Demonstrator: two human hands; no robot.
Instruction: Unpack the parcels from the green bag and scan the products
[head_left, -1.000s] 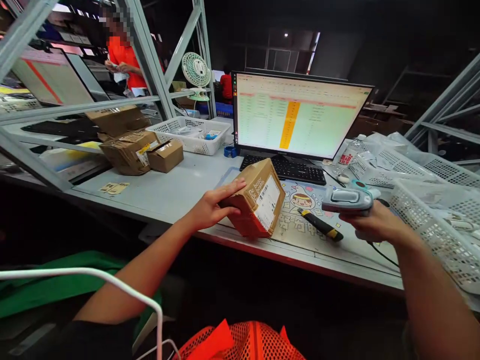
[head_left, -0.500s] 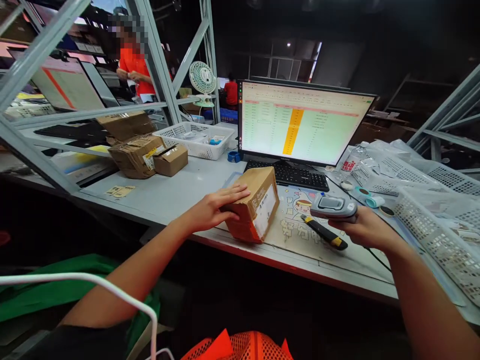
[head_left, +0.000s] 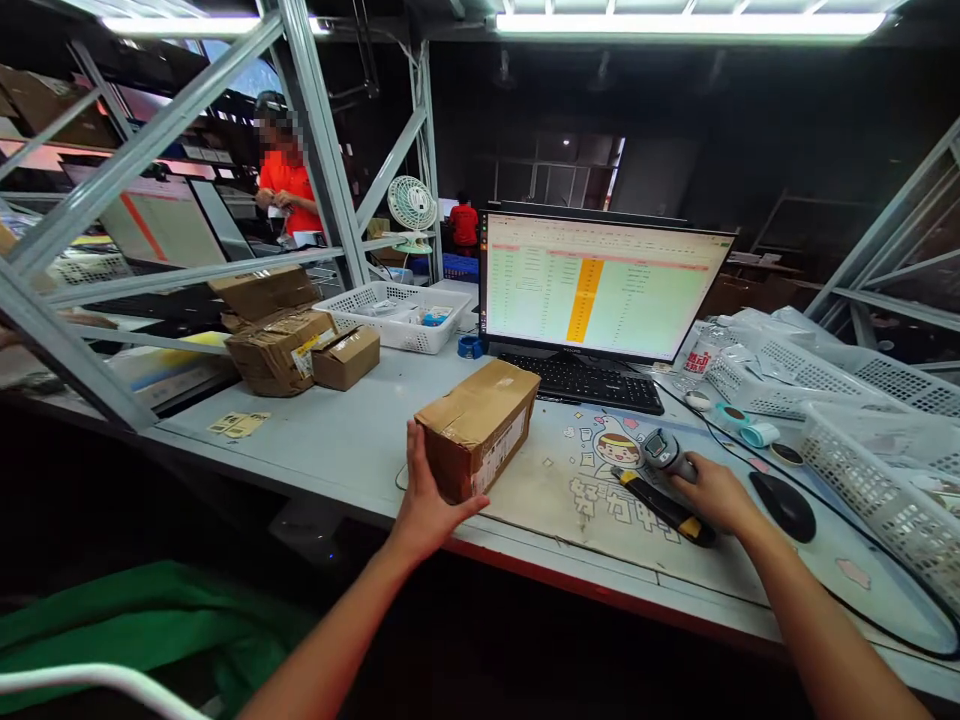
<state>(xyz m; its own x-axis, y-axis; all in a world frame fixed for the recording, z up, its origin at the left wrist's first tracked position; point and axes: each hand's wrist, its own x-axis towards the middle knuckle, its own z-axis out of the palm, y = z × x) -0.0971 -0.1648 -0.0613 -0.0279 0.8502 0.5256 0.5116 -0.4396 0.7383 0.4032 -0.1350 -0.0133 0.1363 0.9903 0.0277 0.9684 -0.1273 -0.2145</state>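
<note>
Pale fan [head_left: 412,204] behind white basket [head_left: 420,338]; clear bottle [head_left: 701,352] beside plastic-filled basket [head_left: 741,392].

The person's bare left forearm [head_left: 330,640] is slanting from the near side toward the far right. The left hand [head_left: 431,512] is standing spread, its fingers [head_left: 417,455] pointing far and its thumb [head_left: 471,507] jutting right. The bare right forearm [head_left: 817,600] is slanting toward the far left, the right hand [head_left: 716,492] curling in a grip, back upward.
</note>
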